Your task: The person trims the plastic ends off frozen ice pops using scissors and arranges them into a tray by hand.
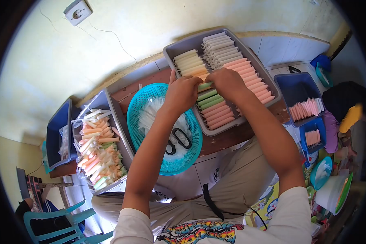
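Over the grey tray (268, 67), my left hand (182, 92) and my right hand (228, 84) are closed on the two ends of one pale green ice pop (205, 86) in a clear plastic tube. Fingers cover both its ends. Beneath it, more green ice pops (210, 101) lie side by side, with pink ones (218, 114) nearer me. Cream ice pops (188, 61), white ones (221, 48) and another pink row (250, 77) fill the tray's other parts. Some orange ones are partly hidden behind my hands.
Left of the tray, a turquoise basket (193, 156) holds clear plastic sleeves (152, 114) and black-handled scissors (182, 138). Further left, a grey bin (120, 122) is heaped with loose ice pops (99, 154). Blue tubs (297, 87) with pink pieces stand at right; a turquoise chair (75, 219) is lower left.
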The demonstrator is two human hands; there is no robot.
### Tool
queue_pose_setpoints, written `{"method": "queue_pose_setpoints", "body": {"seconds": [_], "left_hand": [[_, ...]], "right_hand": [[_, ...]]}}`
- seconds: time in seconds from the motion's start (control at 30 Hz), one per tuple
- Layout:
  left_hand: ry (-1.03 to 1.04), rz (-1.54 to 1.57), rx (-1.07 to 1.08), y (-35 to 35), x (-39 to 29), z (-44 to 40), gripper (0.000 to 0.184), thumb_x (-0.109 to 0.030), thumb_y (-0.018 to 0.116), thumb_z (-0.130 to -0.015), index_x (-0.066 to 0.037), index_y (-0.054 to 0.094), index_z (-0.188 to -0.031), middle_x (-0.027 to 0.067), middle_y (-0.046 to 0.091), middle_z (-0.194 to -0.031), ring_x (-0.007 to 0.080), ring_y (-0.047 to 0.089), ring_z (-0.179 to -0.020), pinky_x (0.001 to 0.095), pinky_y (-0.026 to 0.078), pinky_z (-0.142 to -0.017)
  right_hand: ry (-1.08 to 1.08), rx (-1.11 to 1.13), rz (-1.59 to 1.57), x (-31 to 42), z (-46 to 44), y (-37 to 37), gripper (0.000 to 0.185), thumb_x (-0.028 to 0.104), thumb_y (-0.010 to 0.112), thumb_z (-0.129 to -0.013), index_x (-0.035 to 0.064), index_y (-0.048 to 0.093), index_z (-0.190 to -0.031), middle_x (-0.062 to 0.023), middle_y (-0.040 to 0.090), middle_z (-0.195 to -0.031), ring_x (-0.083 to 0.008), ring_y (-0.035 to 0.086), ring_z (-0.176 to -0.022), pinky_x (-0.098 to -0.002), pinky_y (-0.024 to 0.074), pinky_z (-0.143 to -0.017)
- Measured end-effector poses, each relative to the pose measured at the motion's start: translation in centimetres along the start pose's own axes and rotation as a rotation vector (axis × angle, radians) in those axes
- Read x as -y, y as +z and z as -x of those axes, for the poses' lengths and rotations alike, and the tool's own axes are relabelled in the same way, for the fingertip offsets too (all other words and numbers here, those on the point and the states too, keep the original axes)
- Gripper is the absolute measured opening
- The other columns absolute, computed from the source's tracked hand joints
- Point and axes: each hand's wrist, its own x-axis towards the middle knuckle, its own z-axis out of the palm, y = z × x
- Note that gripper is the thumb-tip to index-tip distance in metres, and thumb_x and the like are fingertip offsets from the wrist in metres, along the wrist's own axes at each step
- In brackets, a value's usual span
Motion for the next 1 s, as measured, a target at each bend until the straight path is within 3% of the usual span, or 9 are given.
{"method": "queue_pose_setpoints", "body": {"seconds": [0.03,0.13,0.33,0.37,0.43,0.47,0.53,0.63,1.0], "left_hand": [[0.011,-0.060,0.128,-0.2,-0.1,-0.3,0.026,-0.007,0.060,-0.096,-0.010,0.079,-0.114,0.0132,0.080,-0.107,0.0335,0.074,-0.109,0.0598,0.019,-0.131],[0.009,-0.182,0.373,-0.5,-0.8,-1.3,0.034,-0.003,0.057,-0.090,-0.013,0.082,-0.111,0.0133,0.081,-0.101,0.0314,0.074,-0.108,0.0577,0.014,-0.133],[0.012,-0.415,0.620,0.7,-0.7,-3.7,0.026,-0.015,0.060,-0.086,-0.015,0.084,-0.096,0.0149,0.081,-0.097,0.0322,0.077,-0.101,0.0552,0.025,-0.131],[0.012,-0.413,0.624,0.9,-0.7,-3.7,0.026,-0.015,0.060,-0.086,-0.015,0.084,-0.096,0.0149,0.081,-0.097,0.0322,0.077,-0.101,0.0552,0.025,-0.131],[0.024,-0.442,0.584,1.3,-0.9,-3.7,0.024,-0.019,0.059,-0.087,-0.014,0.083,-0.088,0.0150,0.081,-0.094,0.0309,0.078,-0.096,0.0505,0.040,-0.119],[0.027,-0.439,0.583,1.4,-1.1,-3.8,0.024,-0.019,0.059,-0.087,-0.014,0.083,-0.088,0.0150,0.081,-0.094,0.0309,0.078,-0.096,0.0505,0.040,-0.119],[-0.006,-0.462,0.617,1.5,-1.3,-3.9,0.023,-0.020,0.060,-0.087,-0.013,0.082,-0.087,0.0139,0.081,-0.092,0.0288,0.078,-0.093,0.0447,0.046,-0.102],[0.029,-0.486,0.614,1.5,-1.2,-3.8,0.023,-0.022,0.061,-0.087,-0.014,0.082,-0.086,0.0121,0.081,-0.090,0.0276,0.078,-0.090,0.0421,0.046,-0.091],[0.026,-0.500,0.603,1.7,-1.2,-3.5,0.021,-0.023,0.062,-0.084,-0.015,0.082,-0.082,0.0111,0.081,-0.089,0.0269,0.078,-0.088,0.0416,0.045,-0.093]], "right_hand": [[0.006,0.055,0.041,0.1,-0.4,0.2,0.022,0.011,0.068,-0.092,0.0121,0.083,-0.109,-0.0162,0.079,-0.103,-0.0352,0.077,-0.100,-0.0468,0.0611,-0.087],[0.005,0.122,0.090,-0.2,-0.4,1.4,0.021,0.012,0.066,-0.093,0.0120,0.084,-0.104,-0.0169,0.079,-0.100,-0.0353,0.078,-0.097,-0.0467,0.0625,-0.085],[0.005,0.183,0.151,-0.4,-1.0,3.0,0.018,0.010,0.064,-0.093,0.0081,0.082,-0.097,-0.0192,0.078,-0.100,-0.0369,0.078,-0.098,-0.0471,0.0629,-0.086],[0.007,0.192,0.156,-0.4,-1.0,3.4,0.018,0.009,0.064,-0.093,0.0068,0.081,-0.097,-0.0193,0.078,-0.101,-0.0377,0.078,-0.098,-0.0475,0.0628,-0.086],[0.034,0.180,0.101,-0.4,-1.0,3.9,0.018,0.009,0.063,-0.094,0.0063,0.080,-0.097,-0.0193,0.077,-0.102,-0.0384,0.077,-0.099,-0.0478,0.0626,-0.087],[0.054,0.162,0.048,-0.5,-1.0,4.0,0.018,0.008,0.062,-0.094,0.0057,0.080,-0.098,-0.0194,0.077,-0.104,-0.0391,0.077,-0.100,-0.0481,0.0624,-0.087],[0.042,0.120,0.015,-1.0,-0.8,4.6,0.018,0.008,0.062,-0.095,0.0053,0.079,-0.099,-0.0193,0.076,-0.105,-0.0395,0.076,-0.101,-0.0482,0.0624,-0.087],[0.016,0.071,0.006,-1.3,-0.6,5.2,0.019,0.008,0.061,-0.096,0.0047,0.079,-0.099,-0.0189,0.075,-0.108,-0.0393,0.076,-0.104,-0.0481,0.0623,-0.088],[0.044,0.189,0.141,-0.6,-0.8,4.0,0.017,0.006,0.064,-0.093,0.0030,0.080,-0.098,-0.0222,0.077,-0.106,-0.0385,0.078,-0.100,-0.0463,0.0642,-0.084]]}}
